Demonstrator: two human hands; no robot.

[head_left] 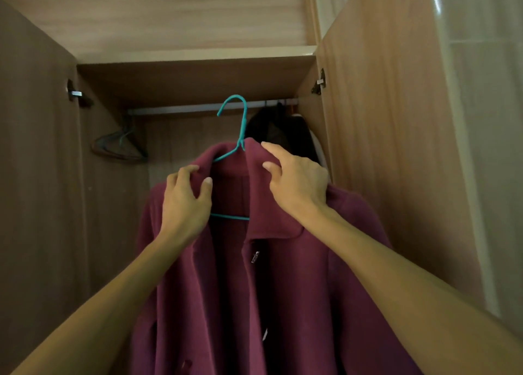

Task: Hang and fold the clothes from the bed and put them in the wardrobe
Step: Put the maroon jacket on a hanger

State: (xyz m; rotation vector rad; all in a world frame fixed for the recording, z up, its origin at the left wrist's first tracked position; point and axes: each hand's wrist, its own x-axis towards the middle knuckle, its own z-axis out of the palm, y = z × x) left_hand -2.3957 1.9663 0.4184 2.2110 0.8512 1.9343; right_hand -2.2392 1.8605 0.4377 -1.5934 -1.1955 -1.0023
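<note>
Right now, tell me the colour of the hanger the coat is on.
Teal; the hanger shows best in the head view, against the maroon coat.

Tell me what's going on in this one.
A person holds a maroon coat on a teal hanger at an open wardrobe. The left hand grips the collar on one side, the right hand pinches the other. The hook is up by the rail; whether it is over it is unclear. A dark garment hangs at the right.
</note>
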